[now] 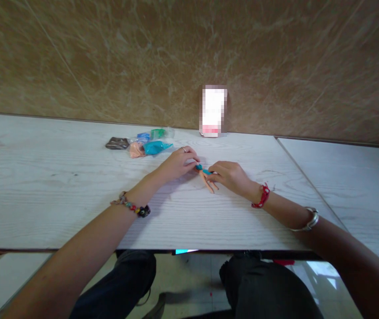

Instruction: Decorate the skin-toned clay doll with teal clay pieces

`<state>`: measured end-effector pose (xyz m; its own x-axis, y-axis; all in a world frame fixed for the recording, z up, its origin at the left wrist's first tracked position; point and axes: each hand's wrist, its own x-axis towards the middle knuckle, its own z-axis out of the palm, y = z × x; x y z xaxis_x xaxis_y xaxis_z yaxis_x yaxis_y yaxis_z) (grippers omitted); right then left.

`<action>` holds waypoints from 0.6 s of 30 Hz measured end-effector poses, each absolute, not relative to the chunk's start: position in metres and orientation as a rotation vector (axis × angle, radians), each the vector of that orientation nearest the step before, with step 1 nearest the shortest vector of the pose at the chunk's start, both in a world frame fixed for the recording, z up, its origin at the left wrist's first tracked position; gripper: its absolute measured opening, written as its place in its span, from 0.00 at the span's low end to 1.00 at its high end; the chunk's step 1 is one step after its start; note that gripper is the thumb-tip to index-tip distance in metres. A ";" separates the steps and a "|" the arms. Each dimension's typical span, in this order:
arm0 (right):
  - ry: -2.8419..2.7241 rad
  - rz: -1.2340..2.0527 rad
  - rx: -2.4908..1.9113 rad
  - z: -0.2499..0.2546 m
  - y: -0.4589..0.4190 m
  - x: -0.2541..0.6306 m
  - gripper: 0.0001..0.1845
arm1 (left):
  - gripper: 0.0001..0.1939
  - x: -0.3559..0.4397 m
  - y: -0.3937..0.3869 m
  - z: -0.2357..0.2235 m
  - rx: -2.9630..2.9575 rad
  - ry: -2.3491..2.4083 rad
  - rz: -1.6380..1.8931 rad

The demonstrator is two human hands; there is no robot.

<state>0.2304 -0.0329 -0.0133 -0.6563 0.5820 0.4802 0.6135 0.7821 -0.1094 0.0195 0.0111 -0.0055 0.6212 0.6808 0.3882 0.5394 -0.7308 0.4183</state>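
A small clay figure (206,179) lies on the white wood-grain table, with peach-coloured strips like legs and teal pieces at its top. My left hand (183,161), a ring on one finger, pinches the teal clay at the figure's upper left end. From the other side my right hand (231,176) closes its thumb and fingers on the teal clay at the right. The fingertips hide part of the figure. Just beyond my left hand lies a packet of teal clay (156,147), beside a packet of peach clay (137,150).
Behind these are a dark brown packet (117,143), a blue packet (143,137) and a green packet (158,133). A phone with a bright, blurred-out screen (214,110) leans upright against the brown marbled wall (126,57). A seam crosses the table (59,190) at the right.
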 end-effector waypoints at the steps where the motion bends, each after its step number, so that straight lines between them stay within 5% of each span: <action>1: -2.461 -0.079 -0.889 -0.014 -0.032 0.230 0.13 | 0.06 0.020 0.011 -0.006 2.582 0.996 0.786; 18: -2.327 -0.110 -0.896 -0.009 -0.030 0.232 0.12 | 0.04 0.030 -0.003 0.001 2.386 0.993 0.953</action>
